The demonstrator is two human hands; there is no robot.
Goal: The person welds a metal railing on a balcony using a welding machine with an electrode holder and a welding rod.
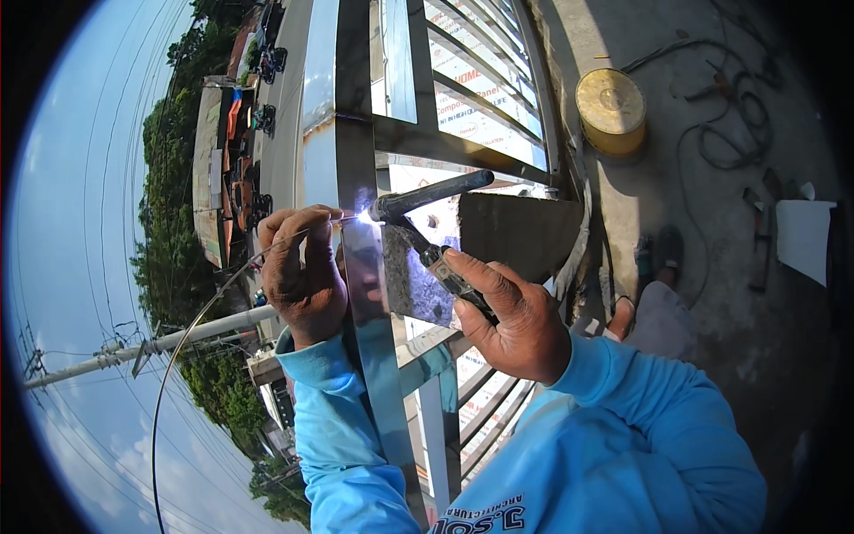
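My right hand (516, 320) is closed around the handle of a TIG welding torch (436, 254), its dark head against the metal railing's top. A bright arc glows at the torch tip. Pinched in my left hand (304, 271) is a thin filler rod (209, 307), one end reaching the arc and the rest curving down to the lower left. Shiny metal tubing (367, 267) runs beneath the arc, and my left hand lies close to its left side. Below the torch, purple-white light falls on a rough grey block (520, 236).
Slatted railing bars (489, 84) stand before white printed panels (471, 116). On the concrete floor at right are a yellow bucket (611, 111), coiled cable (738, 133) and a white sheet (803, 240). A road (286, 116) with parked vehicles lies beyond the railing, left.
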